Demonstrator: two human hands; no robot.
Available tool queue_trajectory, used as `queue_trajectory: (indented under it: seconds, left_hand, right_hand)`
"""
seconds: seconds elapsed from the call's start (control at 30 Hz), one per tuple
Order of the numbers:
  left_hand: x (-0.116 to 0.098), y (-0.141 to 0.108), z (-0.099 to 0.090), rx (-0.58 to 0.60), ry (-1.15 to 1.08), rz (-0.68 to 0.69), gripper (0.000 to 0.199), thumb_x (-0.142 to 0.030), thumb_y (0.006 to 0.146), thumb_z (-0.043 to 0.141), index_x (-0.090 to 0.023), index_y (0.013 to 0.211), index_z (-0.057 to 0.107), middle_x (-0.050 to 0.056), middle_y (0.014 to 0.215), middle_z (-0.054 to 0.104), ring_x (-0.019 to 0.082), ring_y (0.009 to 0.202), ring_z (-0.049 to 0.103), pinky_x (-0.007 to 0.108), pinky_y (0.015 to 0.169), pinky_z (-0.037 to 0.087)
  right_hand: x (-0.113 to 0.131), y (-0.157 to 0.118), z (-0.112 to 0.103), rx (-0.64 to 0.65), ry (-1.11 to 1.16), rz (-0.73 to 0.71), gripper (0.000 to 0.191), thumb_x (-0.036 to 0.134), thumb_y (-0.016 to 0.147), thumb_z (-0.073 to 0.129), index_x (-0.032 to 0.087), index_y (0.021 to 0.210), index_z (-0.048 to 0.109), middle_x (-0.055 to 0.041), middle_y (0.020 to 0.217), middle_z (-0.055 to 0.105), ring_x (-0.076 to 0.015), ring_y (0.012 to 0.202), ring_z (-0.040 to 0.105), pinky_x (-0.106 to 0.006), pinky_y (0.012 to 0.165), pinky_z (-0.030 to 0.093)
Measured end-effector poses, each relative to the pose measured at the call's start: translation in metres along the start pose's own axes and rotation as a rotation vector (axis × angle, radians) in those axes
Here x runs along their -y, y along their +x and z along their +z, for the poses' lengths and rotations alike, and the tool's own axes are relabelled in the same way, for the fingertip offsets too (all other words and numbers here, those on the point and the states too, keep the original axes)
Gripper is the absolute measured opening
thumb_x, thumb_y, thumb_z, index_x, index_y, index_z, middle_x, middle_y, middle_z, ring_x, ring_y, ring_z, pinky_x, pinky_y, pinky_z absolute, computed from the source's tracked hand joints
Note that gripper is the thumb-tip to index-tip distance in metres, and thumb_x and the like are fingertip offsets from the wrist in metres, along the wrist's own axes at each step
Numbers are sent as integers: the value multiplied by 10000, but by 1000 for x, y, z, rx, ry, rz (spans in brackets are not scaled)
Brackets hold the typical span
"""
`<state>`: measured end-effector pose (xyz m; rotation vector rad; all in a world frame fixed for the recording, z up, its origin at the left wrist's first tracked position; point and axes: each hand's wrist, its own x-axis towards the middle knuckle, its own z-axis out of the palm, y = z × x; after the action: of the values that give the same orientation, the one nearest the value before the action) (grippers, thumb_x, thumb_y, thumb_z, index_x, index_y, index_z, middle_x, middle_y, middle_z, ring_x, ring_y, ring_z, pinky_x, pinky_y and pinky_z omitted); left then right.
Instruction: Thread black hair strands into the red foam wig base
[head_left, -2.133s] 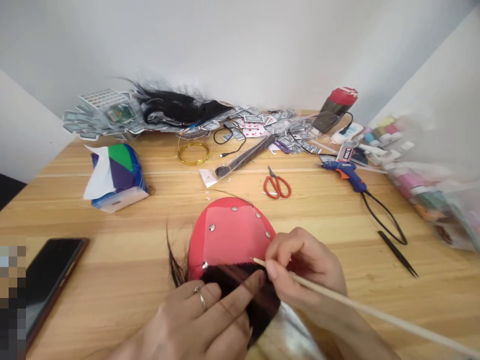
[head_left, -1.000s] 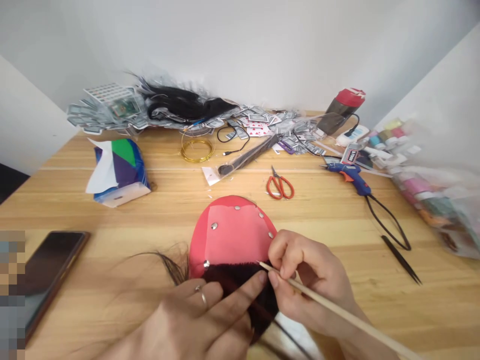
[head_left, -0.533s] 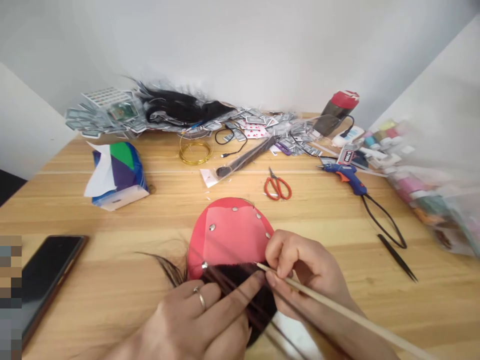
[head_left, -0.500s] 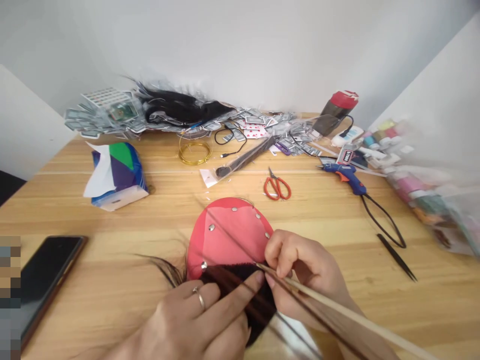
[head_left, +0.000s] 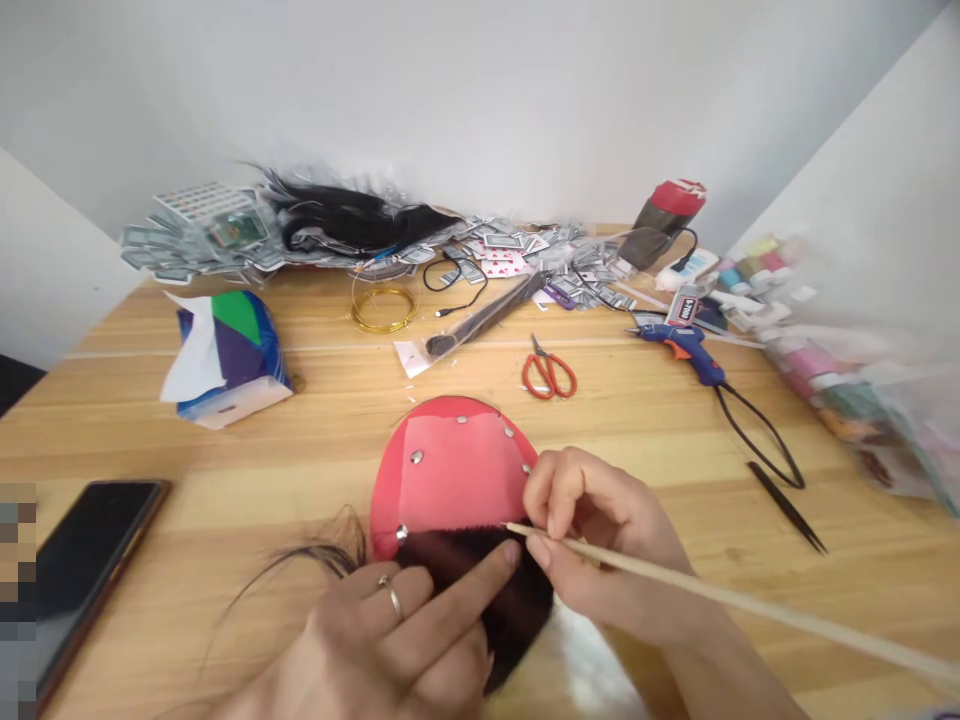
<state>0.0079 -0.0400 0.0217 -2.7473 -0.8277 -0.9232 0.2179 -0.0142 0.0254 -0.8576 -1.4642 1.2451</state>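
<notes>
- The left hand (head_left: 390, 635) lay over the dark hair (head_left: 517, 605); I could not tell its grip;
- the right hand's (head_left: 637, 530) grip was closed on a pale stick (head_left: 712, 594), tip at the hair's edge;
- the step seemed to be picking along that edge; the next move called for a steady tip;
- the hair lay against the red form (head_left: 461, 475) on the counter (head_left: 300, 440); scissors (head_left: 562, 378) rested beyond.
</notes>
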Motion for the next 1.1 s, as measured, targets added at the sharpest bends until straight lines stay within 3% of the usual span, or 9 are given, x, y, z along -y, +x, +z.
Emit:
queue_trajectory:
  seconds: [0.1, 0.23, 0.4, 0.73, 0.83, 0.93, 1.0, 1.1]
  left_hand:
    - [0, 1, -1, -4, -8, 36, 258, -89, 978, 468, -215, 775, 566, 17, 1089, 820, 102, 499, 529, 271, 484, 422]
    - [0, 1, 2, -84, -2, 3, 306, -11, 932, 451, -218, 719, 524, 8, 1022, 832, 115, 466, 440, 291, 456, 365]
    - [1, -6, 10, -94, -33, 26, 236, -66, 932, 496, -208, 752, 554, 61, 1074, 819, 113, 497, 448, 295, 494, 341]
    - [0, 4, 5, -97, -33, -9, 267, 16, 840, 480, -219, 718, 514, 24, 1002, 834, 102, 435, 466, 260, 447, 401]
    - [2, 8, 4, -105, -172, -112, 257, -20, 889, 468, -223, 736, 509, 2, 982, 836, 81, 450, 566, 224, 454, 452]
    - [4, 7, 0, -88, -443, -272, 265, -177, 1050, 390, -226, 881, 587, -12, 902, 821, 92, 701, 738, 173, 603, 538]
    - [5, 6, -7, -48, -578, -406, 353, -278, 1100, 320, -240, 882, 594, -33, 750, 743, 87, 682, 717, 159, 628, 539]
    - [5, 8, -20, -14, -550, -576, 327, -311, 1086, 395, -246, 821, 576, -59, 639, 611, 71, 533, 601, 137, 537, 501]
  right_hand:
    - [-2, -1, -3, -3, 15, 37, 231, 40, 805, 656, 227, 763, 528, 41, 755, 563, -99, 599, 471, -200, 522, 362]
    - [-5, -2, -5, -22, 83, 104, 137, 170, 924, 691, 241, 856, 596, 29, 813, 606, -115, 694, 535, -213, 615, 431]
    - [-6, -5, -5, 4, 165, 105, 66, 272, 1042, 598, 265, 979, 618, 23, 884, 624, -106, 783, 621, -208, 710, 487]
    - [-8, -4, -4, -18, 146, 94, 130, 350, 1042, 604, 250, 959, 606, 14, 809, 634, -124, 732, 638, -222, 671, 508]
    - [-7, -3, -1, -50, 116, 98, 154, 359, 1029, 623, 242, 930, 607, 14, 771, 643, -127, 695, 640, -225, 644, 506]
    - [-6, -3, 2, -105, 95, 90, 171, 354, 1012, 654, 235, 898, 609, 26, 747, 655, -112, 665, 636, -209, 631, 499]
    - [-8, -3, 3, -122, 106, 90, 179, 347, 1005, 668, 233, 881, 605, 39, 717, 654, -100, 655, 636, -194, 633, 494]
    - [-10, -1, 2, -110, 138, 95, 213, 343, 998, 677, 226, 841, 592, 50, 672, 644, -92, 623, 628, -185, 613, 481]
